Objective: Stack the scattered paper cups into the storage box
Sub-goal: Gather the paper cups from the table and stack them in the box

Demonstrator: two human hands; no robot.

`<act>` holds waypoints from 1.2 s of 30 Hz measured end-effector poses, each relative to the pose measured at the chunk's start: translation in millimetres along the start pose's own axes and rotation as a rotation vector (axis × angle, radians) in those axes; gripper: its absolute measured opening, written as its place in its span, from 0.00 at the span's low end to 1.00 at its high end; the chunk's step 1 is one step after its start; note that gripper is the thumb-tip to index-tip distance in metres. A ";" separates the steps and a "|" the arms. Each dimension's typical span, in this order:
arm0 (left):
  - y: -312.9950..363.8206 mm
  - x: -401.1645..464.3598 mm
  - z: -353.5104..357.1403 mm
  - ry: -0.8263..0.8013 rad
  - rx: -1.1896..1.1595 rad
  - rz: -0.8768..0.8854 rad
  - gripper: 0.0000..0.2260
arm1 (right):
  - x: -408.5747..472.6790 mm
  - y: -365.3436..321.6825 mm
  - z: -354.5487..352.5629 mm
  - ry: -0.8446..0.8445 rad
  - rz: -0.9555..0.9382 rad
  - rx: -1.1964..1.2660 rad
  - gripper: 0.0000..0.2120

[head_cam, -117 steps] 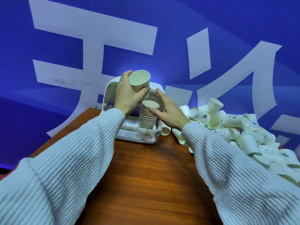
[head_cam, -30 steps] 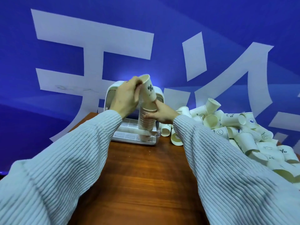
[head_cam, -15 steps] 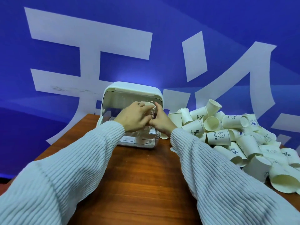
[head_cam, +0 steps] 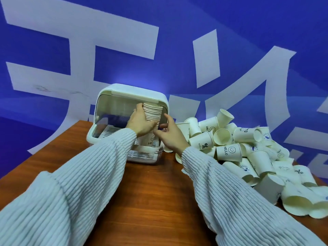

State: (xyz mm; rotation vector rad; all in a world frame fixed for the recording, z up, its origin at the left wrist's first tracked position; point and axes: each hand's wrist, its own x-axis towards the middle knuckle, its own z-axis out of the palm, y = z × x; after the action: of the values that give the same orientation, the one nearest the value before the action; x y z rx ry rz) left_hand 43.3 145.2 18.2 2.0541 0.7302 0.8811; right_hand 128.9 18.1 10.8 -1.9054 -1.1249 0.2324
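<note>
A tall stack of nested white paper cups (head_cam: 153,112) stands inside the white storage box (head_cam: 131,94), at its right side under the raised clear lid. My left hand (head_cam: 141,121) wraps around the stack's left side and grips it. Just right of the stack is my right hand (head_cam: 169,134), fingers relaxed, its fingertips at the stack's lower part; whether they touch is unclear. A big heap of loose paper cups (head_cam: 248,150) lies on the table right of the box.
The brown wooden table (head_cam: 145,189) carries the box at its far edge. The cup heap covers the table's right side up to the near right corner. A blue wall with large white shapes rises behind. My pale ribbed sleeves fill the foreground.
One second ago my hands pushed a cup onto the stack held above the box. Since then the stack has gone down into the box, and my right hand has drawn back from it.
</note>
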 end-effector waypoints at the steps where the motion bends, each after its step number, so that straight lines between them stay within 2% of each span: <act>1: 2.4 2.9 4.7 0.029 0.007 0.006 0.33 | -2.0 0.7 -2.4 0.005 -0.009 -0.024 0.40; 5: 4.0 9.6 21.9 0.109 0.037 -0.027 0.31 | -4.5 7.8 -8.2 0.013 -0.034 -0.137 0.39; 16: 6.8 14.7 51.7 0.105 -0.104 -0.103 0.34 | -16.7 27.8 -27.2 0.040 -0.035 -0.187 0.35; 24: 8.2 9.2 44.5 0.012 -0.029 -0.153 0.42 | -28.3 41.9 -38.3 0.078 0.017 -0.213 0.33; 27: 14.9 -1.9 41.0 0.050 -0.003 -0.138 0.41 | -39.9 46.5 -50.1 0.108 0.052 -0.216 0.31; 30: 26.0 -21.8 40.6 0.214 0.133 -0.052 0.32 | -54.3 53.5 -69.7 0.161 0.087 -0.254 0.27; 33: 37.6 -44.3 47.2 0.377 0.313 0.224 0.17 | -69.0 61.8 -92.0 0.225 0.127 -0.294 0.21; 34: 40.4 -50.5 52.1 0.351 0.345 0.337 0.14 | -75.1 65.0 -99.2 0.249 0.134 -0.315 0.20; 36: 43.2 -58.2 65.7 0.146 0.387 0.505 0.11 | -87.1 70.5 -112.6 0.289 0.126 -0.401 0.18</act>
State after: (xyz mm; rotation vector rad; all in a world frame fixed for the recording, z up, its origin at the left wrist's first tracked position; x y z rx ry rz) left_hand 68.2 51.8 3.6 2.6026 0.4859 1.2569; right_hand 183.8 -130.7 1.0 -2.2770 -0.9034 -0.2134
